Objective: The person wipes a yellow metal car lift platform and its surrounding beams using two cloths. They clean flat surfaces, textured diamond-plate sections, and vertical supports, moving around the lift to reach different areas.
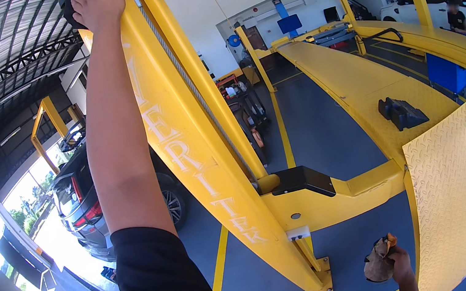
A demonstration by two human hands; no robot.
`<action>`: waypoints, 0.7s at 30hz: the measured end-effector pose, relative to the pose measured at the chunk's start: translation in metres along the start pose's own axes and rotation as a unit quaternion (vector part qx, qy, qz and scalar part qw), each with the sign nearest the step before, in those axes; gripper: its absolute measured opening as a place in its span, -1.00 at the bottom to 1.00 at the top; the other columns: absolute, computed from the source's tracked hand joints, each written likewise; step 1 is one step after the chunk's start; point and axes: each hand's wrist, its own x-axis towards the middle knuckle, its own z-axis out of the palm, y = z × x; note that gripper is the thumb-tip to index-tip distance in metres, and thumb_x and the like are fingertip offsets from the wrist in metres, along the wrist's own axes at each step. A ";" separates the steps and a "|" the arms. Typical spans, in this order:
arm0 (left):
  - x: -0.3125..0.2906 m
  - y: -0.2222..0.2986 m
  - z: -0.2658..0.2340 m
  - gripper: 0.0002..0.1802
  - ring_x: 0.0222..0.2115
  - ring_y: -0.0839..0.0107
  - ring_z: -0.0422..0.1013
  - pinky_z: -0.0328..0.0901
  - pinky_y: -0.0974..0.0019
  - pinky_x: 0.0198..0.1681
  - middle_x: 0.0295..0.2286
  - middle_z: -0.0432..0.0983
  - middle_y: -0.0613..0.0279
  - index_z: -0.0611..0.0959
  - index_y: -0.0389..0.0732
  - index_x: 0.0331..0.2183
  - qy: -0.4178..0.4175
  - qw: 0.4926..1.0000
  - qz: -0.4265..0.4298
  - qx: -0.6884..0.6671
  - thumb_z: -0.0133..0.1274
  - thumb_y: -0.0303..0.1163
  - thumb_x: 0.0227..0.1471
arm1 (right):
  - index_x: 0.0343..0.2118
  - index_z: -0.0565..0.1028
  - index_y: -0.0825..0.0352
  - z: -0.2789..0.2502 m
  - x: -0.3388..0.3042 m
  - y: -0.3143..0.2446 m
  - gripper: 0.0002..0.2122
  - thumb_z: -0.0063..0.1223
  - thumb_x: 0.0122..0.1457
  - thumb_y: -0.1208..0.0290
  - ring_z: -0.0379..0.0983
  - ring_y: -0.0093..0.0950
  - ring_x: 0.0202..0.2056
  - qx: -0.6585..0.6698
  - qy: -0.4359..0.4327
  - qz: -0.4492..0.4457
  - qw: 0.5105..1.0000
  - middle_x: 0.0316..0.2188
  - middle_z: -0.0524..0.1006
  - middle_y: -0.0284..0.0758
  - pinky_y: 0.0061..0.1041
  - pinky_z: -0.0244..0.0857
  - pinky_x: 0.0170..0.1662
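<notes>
My left arm reaches up along a slanting yellow lift post (183, 148). At its top my left hand (98, 6) has its fingers bent over a black thing (70, 12), whose kind I cannot make out; part of it is cut off by the picture's edge. Low on the right, my right hand (401, 264) is closed around a crumpled, stained greyish-tan cloth (379, 262) with an orange-brown bit at its top. A steel cable (183, 76) runs down the post beside the left forearm.
A yellow platform (353, 87) bears a black block (402, 112) and ends in a tilted ramp plate (451, 200). A crossbeam with a black cover (302, 182) joins the post. A dark car (84, 203) stands left; a person (456, 19) is by a white pickup (438, 0) far right.
</notes>
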 end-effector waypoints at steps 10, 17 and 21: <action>-0.106 0.029 -0.038 -0.42 0.38 -0.16 0.13 0.04 -0.11 0.46 0.39 0.20 -0.04 0.62 -0.24 0.18 0.021 0.962 0.268 0.039 0.05 -0.35 0.12 | -0.10 0.62 0.40 -0.016 -0.003 0.045 -0.69 -0.12 0.19 0.52 0.51 -0.55 -0.16 -0.024 -0.020 0.011 0.999 -0.22 0.60 -0.38 -0.53 0.37 -0.02; -0.286 0.017 -0.133 -0.51 0.40 0.23 0.18 -0.07 -0.17 0.50 0.24 0.48 0.34 0.71 -0.01 0.13 -0.230 0.860 0.424 0.169 -0.02 -0.16 0.24 | -0.11 0.61 0.39 -0.004 -0.002 0.026 -0.72 -0.15 0.25 0.52 0.41 -0.63 -0.25 -0.047 -0.027 0.026 0.998 -0.29 0.54 -0.41 -0.61 0.31 -0.12; -0.386 0.017 -0.205 -0.56 0.34 0.29 0.25 -0.08 -0.16 0.50 0.16 0.55 0.37 0.76 -0.10 0.05 -0.346 0.828 0.428 0.108 0.06 -0.23 0.20 | 0.12 0.56 0.40 -0.019 -0.021 0.027 -0.60 -0.17 0.28 0.45 0.42 -0.60 -0.08 -0.108 -0.082 0.018 0.991 -0.11 0.56 -0.39 -0.57 0.30 0.06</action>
